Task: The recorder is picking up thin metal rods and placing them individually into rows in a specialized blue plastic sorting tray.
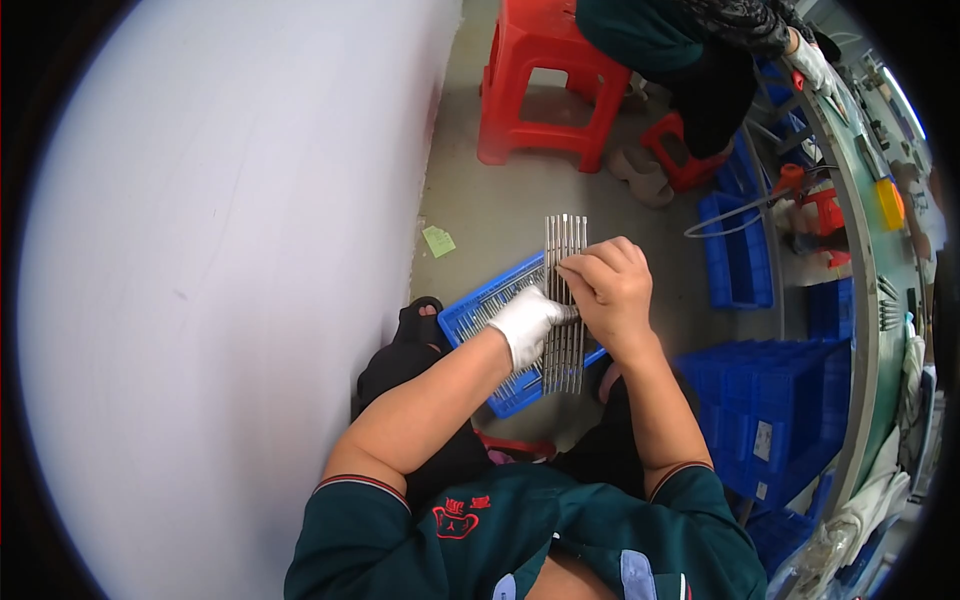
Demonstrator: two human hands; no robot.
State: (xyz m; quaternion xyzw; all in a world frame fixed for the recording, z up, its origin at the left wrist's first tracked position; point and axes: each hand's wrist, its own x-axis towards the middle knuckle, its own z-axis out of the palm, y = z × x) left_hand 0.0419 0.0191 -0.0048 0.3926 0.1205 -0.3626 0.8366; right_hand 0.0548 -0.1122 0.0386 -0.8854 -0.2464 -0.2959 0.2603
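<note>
Blue plastic makes up the shallow tray (470,315) lying on the person's lap, tilted across the view; inside it lie more thin metal rods, packed side by side, though most of them are hidden under the hands. Further blue bins (775,400) stand stacked at the right beside the curved green workbench (868,330), and another blue crate (738,260) sits on the floor near them; what these hold cannot be made out.

Left hand (528,322), in a white glove, is curled shut around the middle of a flat bundle of metal rods (565,250); right hand (612,285), bare, is closed on the same bundle from the other side, fingers bent over the rods and knuckles up; the two hands touch each other at the bundle.

Rods in the bundle stand nearly upright in the picture, lined up in a row like a comb; their upper ends rise clear above both hands, their lower ends hang below the hands over the near edge of the tray.

Beyond, a red plastic stool (540,80) stands on the grey floor (500,205); a second person in dark clothes sits at the workbench, one gloved hand (812,65) reaching onto it; a pale wall (220,280) fills the left.
</note>
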